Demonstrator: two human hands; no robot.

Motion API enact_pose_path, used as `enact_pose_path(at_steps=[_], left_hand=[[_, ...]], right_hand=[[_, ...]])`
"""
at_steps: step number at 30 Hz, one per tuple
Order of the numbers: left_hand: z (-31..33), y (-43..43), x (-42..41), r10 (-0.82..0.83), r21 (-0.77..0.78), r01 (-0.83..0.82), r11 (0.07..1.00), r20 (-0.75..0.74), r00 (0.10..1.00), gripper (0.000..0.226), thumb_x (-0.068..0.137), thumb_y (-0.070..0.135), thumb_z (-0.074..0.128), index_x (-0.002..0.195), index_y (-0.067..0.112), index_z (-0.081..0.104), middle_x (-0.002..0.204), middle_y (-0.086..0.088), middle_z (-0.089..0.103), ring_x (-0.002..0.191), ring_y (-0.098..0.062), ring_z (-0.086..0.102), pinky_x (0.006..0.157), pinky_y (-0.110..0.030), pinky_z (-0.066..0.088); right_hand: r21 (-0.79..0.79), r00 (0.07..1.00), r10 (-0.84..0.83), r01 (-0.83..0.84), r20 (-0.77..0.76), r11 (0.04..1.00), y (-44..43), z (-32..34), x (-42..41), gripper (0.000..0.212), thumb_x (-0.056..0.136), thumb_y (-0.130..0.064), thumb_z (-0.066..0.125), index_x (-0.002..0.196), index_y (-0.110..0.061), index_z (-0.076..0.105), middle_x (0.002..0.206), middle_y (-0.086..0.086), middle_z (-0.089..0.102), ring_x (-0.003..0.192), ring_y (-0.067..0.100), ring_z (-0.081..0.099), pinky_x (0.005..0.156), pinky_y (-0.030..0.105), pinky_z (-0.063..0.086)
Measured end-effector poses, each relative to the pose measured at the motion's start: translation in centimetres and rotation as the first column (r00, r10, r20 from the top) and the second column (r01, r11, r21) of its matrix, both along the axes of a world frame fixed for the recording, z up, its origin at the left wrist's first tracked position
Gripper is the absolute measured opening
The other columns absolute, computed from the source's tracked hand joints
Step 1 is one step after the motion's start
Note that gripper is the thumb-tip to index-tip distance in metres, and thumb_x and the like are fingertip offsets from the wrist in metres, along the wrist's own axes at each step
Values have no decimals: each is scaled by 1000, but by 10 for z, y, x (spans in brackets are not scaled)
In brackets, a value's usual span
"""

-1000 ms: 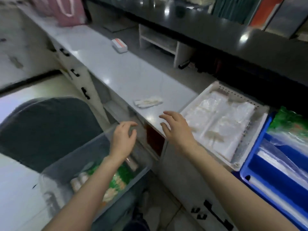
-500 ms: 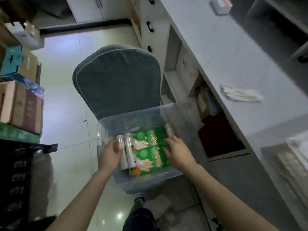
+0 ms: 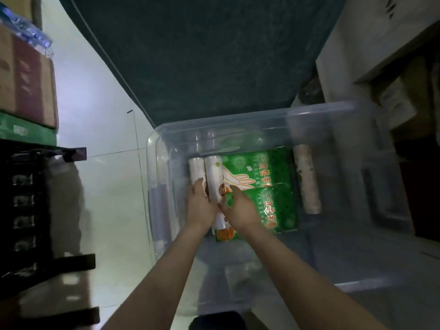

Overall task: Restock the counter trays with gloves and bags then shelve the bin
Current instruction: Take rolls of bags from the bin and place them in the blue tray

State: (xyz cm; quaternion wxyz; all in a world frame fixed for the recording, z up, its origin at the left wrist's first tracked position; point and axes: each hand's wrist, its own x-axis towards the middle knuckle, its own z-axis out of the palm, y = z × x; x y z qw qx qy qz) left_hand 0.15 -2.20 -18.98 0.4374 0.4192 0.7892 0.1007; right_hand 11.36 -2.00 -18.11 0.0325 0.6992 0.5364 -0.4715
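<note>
A clear plastic bin (image 3: 152, 167) stands on the floor below me. Inside lie green glove packs (image 3: 271, 179), two white bag rolls side by side at the left, and a third roll (image 3: 307, 179) at the right. My left hand (image 3: 200, 206) lies over the lower end of the leftmost roll (image 3: 196, 167), its thumb side against the second roll (image 3: 213, 177). My right hand (image 3: 240, 208) curls its fingers against that second roll's other side, so both hands clasp it. The roll's lower part is hidden by my hands.
A dark green chair back (image 3: 202, 55) rises just beyond the bin. Cardboard boxes (image 3: 26, 79) and a black crate (image 3: 23, 198) line the left side. The counter's open cupboard (image 3: 392, 96) stands at the right. Pale tiled floor (image 3: 107, 186) lies between.
My head has swung from the counter and its trays down over the bin. Both hands dropped into the bin and closed in around the second white roll.
</note>
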Motion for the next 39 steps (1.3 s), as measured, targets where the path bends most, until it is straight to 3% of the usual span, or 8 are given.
enact_pose_path(at_steps=[4,8,13,17,21,26,33,39], left_hand=[[-12,1,11,58,103,-53,993,-44,997,55,88,10,53,140,11,36,134,-22,43,118,-40,47,99,-44,41],[-12,1,22,103,129,-87,988,-123,987,58,86,18,54,141,12,37,135,-22,42,120,-41,42,103,-44,32],[-10,7,24,78,142,-66,988,-81,994,62,84,-5,47,143,7,34,133,-22,45,122,-37,42,102,-35,29],[-12,11,23,29,130,-12,991,-127,991,57,86,4,56,140,10,40,129,-20,44,120,-36,42,103,-37,30],[-15,8,30,103,0,-103,995,35,994,74,83,5,64,146,21,26,133,-24,44,120,-41,47,101,-45,41],[-12,-4,37,19,-41,-18,999,32,999,97,76,10,72,148,34,11,120,-17,50,100,-36,58,84,-40,47],[32,-2,43,-85,61,80,995,86,993,95,71,10,72,141,44,17,119,-1,52,102,-26,56,77,-33,44],[103,14,56,-196,204,165,965,140,971,91,67,15,78,139,39,29,125,-3,57,104,-22,61,86,-46,53]], right_hand=[[-39,995,-101,100,-17,994,6,-29,-13,50,90,-18,54,137,-11,38,123,21,56,109,38,56,85,40,46],[-2,986,-164,164,7,987,4,-36,-16,40,89,-8,46,129,-9,49,118,20,58,104,36,57,85,38,45],[-8,983,-181,181,43,983,0,-27,4,51,84,-25,64,130,-10,49,120,15,52,106,33,54,88,34,44],[12,967,-236,236,99,972,-9,-22,31,47,80,-25,68,121,-7,54,113,15,53,96,31,55,76,30,42],[46,936,-316,313,153,949,-13,-21,52,45,79,-27,68,116,-5,55,112,14,53,94,32,57,78,34,46],[52,936,-318,313,149,948,-15,-14,63,48,80,-28,67,121,-6,54,114,15,52,98,32,57,78,33,45],[146,936,-329,311,125,939,-21,35,78,57,81,-32,66,130,-9,50,118,13,52,102,30,56,83,35,49],[324,897,-436,392,71,861,-27,118,111,53,76,-38,67,124,-18,56,109,7,55,99,27,56,79,36,50]])
